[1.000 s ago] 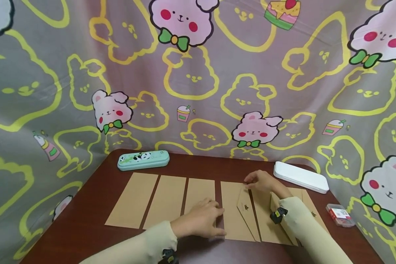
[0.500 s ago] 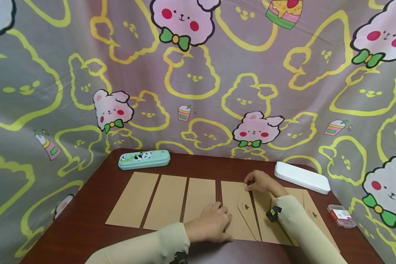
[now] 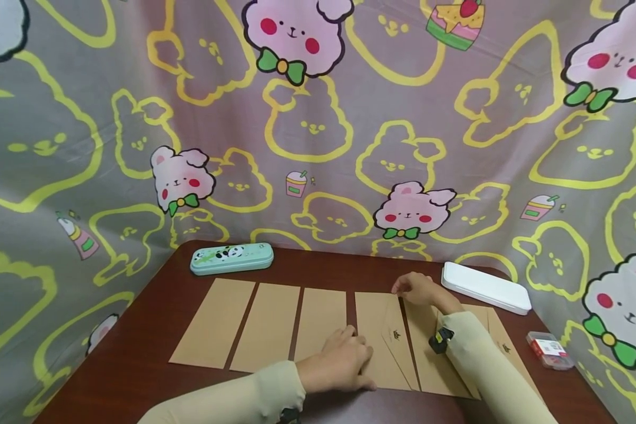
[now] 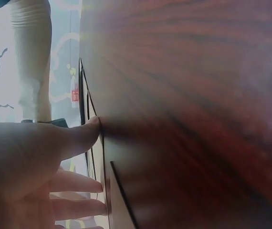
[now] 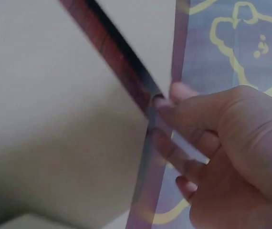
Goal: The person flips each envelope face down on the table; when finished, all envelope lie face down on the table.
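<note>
Brown paper envelopes lie in a row on the table. My left hand (image 3: pixel 341 360) rests low between the third envelope (image 3: pixel 320 318) and the fourth envelope (image 3: pixel 378 338), which has a pointed flap and a small crown print. In the left wrist view its thumb (image 4: pixel 81 138) touches the near edge of an envelope, the other fingers spread beyond. My right hand (image 3: pixel 416 290) is at the fourth envelope's far right corner. In the right wrist view its thumb and a finger pinch at that corner, the other fingers curled. The right forearm partly hides the fifth envelope (image 3: pixel 424 347).
Two more envelopes lie at left, and another (image 3: pixel 500 335) at far right, partly under the right sleeve. A green panda tin case (image 3: pixel 232 259) stands back left, a white case (image 3: pixel 484 287) back right. A small clear box (image 3: pixel 550 350) sits near the right edge. A patterned curtain surrounds the table.
My left hand has slid right, from the third envelope onto the fourth envelope's near left side. The right hand stays at the far right corner. The envelopes show no clear shift.
</note>
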Tool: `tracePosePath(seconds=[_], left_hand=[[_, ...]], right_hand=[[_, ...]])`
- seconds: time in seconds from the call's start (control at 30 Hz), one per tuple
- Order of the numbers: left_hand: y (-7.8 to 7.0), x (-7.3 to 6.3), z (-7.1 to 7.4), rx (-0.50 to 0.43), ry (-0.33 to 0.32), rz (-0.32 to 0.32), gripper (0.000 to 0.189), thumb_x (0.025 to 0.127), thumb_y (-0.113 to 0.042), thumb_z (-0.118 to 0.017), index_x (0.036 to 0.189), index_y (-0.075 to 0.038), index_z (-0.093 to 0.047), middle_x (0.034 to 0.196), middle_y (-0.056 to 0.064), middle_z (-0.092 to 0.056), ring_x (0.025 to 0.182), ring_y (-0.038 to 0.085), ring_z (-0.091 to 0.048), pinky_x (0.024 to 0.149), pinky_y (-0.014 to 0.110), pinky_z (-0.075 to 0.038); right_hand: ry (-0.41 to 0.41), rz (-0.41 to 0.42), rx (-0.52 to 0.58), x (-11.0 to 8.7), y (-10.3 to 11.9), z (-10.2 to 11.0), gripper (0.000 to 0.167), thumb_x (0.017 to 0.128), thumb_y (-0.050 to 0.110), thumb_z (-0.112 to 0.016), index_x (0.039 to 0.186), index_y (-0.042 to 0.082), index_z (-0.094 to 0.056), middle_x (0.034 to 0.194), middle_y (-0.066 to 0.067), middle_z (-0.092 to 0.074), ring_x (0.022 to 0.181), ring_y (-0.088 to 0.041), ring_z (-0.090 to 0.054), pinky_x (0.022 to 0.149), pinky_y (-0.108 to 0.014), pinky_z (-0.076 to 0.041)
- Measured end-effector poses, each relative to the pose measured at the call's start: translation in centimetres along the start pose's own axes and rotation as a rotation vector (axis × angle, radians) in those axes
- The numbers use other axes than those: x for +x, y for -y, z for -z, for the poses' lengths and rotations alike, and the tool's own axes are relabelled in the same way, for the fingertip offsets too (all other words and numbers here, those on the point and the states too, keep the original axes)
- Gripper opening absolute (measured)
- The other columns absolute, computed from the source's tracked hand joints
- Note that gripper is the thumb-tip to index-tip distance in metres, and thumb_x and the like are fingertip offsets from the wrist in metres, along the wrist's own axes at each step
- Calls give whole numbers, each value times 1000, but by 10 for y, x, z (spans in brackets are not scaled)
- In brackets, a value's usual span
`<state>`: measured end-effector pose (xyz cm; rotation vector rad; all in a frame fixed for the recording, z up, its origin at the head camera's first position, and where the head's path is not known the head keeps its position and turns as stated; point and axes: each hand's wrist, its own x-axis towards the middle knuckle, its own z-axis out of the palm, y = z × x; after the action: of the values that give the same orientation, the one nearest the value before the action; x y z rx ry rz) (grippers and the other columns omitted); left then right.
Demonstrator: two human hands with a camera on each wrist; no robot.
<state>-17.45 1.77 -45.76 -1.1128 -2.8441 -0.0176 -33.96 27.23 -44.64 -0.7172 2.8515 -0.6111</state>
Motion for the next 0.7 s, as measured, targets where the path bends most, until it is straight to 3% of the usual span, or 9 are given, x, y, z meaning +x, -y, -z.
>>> tracePosePath(seconds=[0.1,0.3,0.5,0.7], left_hand=[[1,0,0,-21,4,-12,46,79,-68,-77,75,-25,-63,80,-10,-61,80,11,-49,66,25,-36],[5,0,0,-35,8,-41,46,79,-67,-77,85,-23,-69,81,-10,-62,81,12,-51,67,24,-38],[7,-2,1,-13,23,-41,58,76,-74,-75,105,-23,-72,91,-9,-66,82,12,-51,67,25,-40],[2,-6,3,6,23,14,64,75,-75,-75,113,-24,-68,107,-8,-64,87,13,-52,71,26,-42]], right_hand=[[-22,70,30,-3,-7,-3,22,87,-2,-71,99,16,-75,96,2,-76,95,-16,-67,99,-66,-38],[-53,175,85,-8,-17,-4,27,87,-3,-74,108,14,-77,108,-4,-77,101,-20,-70,87,-39,-56],[-38,216,115,-12,-19,0,27,91,1,-73,114,13,-77,115,-6,-77,110,-28,-70,92,-42,-55],[-43,232,131,-13,-20,2,24,93,4,-72,114,14,-77,114,-5,-77,111,-23,-69,93,-34,-55]])
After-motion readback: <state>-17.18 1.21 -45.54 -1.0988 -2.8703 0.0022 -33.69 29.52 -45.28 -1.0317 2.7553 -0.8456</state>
